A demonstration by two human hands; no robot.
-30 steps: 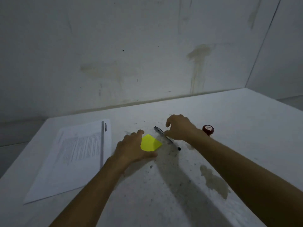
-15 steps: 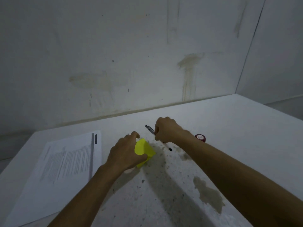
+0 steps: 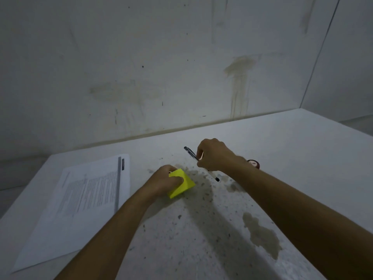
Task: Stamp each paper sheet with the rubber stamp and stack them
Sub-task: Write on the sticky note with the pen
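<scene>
My left hand [image 3: 161, 182] grips a yellow pad of small paper sheets [image 3: 182, 185] and holds it tilted just above the table. My right hand [image 3: 214, 155] is closed around a black pen [image 3: 190, 152], whose tip points down to the right. A round dark red rubber stamp [image 3: 254, 163] stands on the table behind my right wrist, partly hidden by it. A printed white paper sheet [image 3: 80, 201] lies flat at the left.
The white table [image 3: 302, 158] is speckled with dark spots and has a brownish stain [image 3: 260, 235] at the right front. A stained white wall [image 3: 181, 67] rises right behind the table's far edge.
My left hand has lifted the yellow pad off the table and tilted it. My right hand has picked up the pen, which lay on the table before.
</scene>
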